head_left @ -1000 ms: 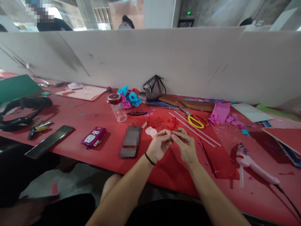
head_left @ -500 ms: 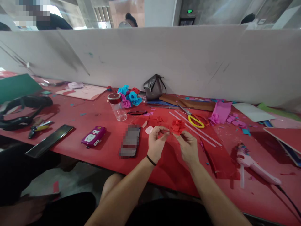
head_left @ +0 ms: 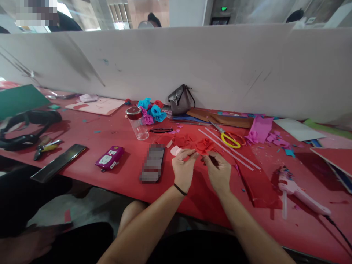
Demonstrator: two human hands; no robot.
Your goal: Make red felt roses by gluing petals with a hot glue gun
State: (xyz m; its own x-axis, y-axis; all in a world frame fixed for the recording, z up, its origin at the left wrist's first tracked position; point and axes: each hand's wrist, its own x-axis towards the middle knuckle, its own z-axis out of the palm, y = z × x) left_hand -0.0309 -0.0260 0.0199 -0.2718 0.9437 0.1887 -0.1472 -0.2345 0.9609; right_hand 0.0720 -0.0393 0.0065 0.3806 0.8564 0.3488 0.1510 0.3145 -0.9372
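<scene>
A red crepe-paper flower (head_left: 205, 146) is held over the table in front of me. My right hand (head_left: 219, 169) pinches it low on its near side, fingers curled. My left hand (head_left: 183, 167), a dark band at its wrist, has thumb and forefinger closed on the flower's left lower edge. The fingers partly cover the flower's base. Just beyond my hands lie red paper scraps (head_left: 183, 140) and a pale pink round piece (head_left: 175, 150). Yellow-handled scissors (head_left: 230, 140) and two pale thin sticks (head_left: 233, 154) are to the right of the flower.
A pink glue gun (head_left: 299, 194) lies at the right with its cord. A phone (head_left: 152, 164), a purple box (head_left: 110, 158) and a clear jar (head_left: 138, 124) stand left of my hands. Blue and pink paper flowers (head_left: 154, 112) and a dark bag (head_left: 180, 101) are at the back. Another person's hand (head_left: 33, 240) shows lower left.
My left hand has come right to the flower's edge, its fingertips now near my right hand's. The flower sits slightly further left and has tipped away from me.
</scene>
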